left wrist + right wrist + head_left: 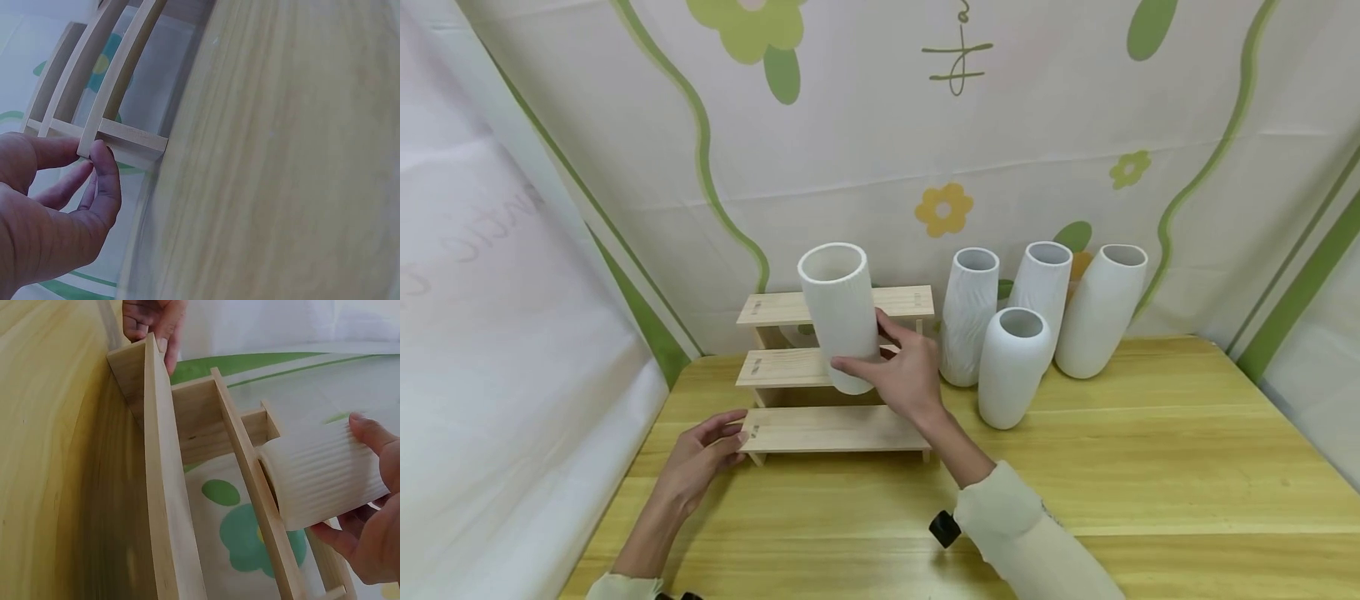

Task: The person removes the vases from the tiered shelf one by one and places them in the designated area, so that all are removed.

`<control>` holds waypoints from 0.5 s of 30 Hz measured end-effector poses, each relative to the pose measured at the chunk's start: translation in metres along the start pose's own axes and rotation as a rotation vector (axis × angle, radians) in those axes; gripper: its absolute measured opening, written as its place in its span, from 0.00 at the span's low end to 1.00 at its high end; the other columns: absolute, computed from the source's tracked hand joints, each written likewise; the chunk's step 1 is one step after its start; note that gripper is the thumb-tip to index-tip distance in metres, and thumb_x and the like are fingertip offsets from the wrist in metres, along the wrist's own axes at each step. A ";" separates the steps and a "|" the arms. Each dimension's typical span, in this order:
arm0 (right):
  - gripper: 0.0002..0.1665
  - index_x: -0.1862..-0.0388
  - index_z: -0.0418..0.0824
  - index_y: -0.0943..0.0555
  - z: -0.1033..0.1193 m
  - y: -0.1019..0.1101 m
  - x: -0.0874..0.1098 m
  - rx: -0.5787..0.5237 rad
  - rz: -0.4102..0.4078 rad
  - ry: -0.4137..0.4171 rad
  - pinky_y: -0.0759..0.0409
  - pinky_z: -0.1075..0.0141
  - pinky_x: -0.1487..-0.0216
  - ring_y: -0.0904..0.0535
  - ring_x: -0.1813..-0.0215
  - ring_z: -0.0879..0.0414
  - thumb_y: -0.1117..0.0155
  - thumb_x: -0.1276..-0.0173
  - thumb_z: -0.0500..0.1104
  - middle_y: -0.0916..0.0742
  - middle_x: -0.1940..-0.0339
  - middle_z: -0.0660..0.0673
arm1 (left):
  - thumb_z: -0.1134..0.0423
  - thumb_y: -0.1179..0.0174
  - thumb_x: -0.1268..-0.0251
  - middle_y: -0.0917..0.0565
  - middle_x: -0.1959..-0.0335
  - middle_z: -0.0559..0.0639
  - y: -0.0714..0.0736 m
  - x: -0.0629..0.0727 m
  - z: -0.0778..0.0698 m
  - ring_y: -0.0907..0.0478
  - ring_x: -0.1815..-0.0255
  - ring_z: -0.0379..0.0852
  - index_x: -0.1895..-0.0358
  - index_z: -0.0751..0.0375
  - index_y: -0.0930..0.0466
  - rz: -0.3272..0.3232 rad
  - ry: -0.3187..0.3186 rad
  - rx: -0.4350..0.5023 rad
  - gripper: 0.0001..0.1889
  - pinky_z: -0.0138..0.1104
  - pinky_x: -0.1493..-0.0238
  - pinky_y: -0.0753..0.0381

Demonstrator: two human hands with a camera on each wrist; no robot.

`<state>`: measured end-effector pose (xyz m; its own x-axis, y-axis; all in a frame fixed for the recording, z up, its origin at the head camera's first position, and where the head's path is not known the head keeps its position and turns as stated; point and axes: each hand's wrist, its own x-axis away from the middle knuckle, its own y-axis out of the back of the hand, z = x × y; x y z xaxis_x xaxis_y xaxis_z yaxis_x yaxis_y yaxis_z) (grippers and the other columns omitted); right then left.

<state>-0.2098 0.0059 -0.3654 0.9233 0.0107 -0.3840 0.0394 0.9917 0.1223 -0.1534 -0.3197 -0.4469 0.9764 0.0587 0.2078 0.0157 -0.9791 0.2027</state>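
Note:
My right hand point(910, 377) grips a tall white vase point(838, 304) around its lower half, thumb on the near side. Fine vertical ribs show on this vase point(328, 472) in the right wrist view. It stands nearly upright over a three-step wooden display rack point(838, 429), its base close to the middle board point(250, 481); whether they touch I cannot tell. At the rack's left end, my left hand point(700, 458) pinches the corner of the lowest board point(94, 119) between thumb and fingers. The right hand's far fingers are partly hidden behind the vase.
Several more white vases stand on the wooden table point(1120, 467) right of the rack: a leaf-textured one point(967, 325), a short rounded one point(1011, 371) in front, and a smooth one point(1101, 312) at far right. A printed cloth point(850, 150) hangs behind.

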 end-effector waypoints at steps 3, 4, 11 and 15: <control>0.54 0.25 0.41 0.20 0.001 0.009 0.003 -0.017 0.000 -0.015 0.10 0.49 0.38 0.14 0.33 0.49 0.06 0.52 0.45 0.12 0.32 0.43 | 0.66 0.37 0.20 0.23 0.40 0.52 0.000 0.000 -0.001 0.17 0.53 0.35 0.20 0.68 0.34 -0.001 0.000 -0.002 0.31 0.28 0.49 0.10; 0.54 0.25 0.41 0.20 0.001 0.011 0.004 -0.023 0.000 -0.019 0.11 0.48 0.37 0.14 0.33 0.48 0.06 0.52 0.45 0.13 0.32 0.43 | 0.66 0.37 0.20 0.23 0.41 0.52 0.000 0.000 -0.001 0.17 0.53 0.35 0.20 0.68 0.34 -0.001 -0.001 -0.002 0.31 0.28 0.50 0.10; 0.51 0.26 0.44 0.19 0.000 0.025 0.011 -0.019 -0.008 -0.012 0.12 0.48 0.36 0.15 0.32 0.49 0.07 0.50 0.45 0.12 0.32 0.45 | 0.65 0.36 0.20 0.23 0.41 0.51 0.000 0.000 0.000 0.18 0.53 0.35 0.20 0.69 0.34 -0.002 -0.007 0.001 0.31 0.28 0.50 0.10; 0.50 0.26 0.46 0.19 0.001 0.032 0.015 -0.011 -0.003 -0.020 0.12 0.47 0.35 0.15 0.31 0.49 0.07 0.50 0.45 0.13 0.32 0.46 | 0.65 0.36 0.20 0.23 0.41 0.51 0.001 0.000 0.001 0.18 0.53 0.35 0.20 0.69 0.34 0.000 -0.008 0.003 0.31 0.28 0.50 0.10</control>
<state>-0.1941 0.0374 -0.3665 0.9307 0.0054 -0.3658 0.0380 0.9931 0.1112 -0.1530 -0.3203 -0.4473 0.9780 0.0570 0.2006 0.0161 -0.9797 0.1998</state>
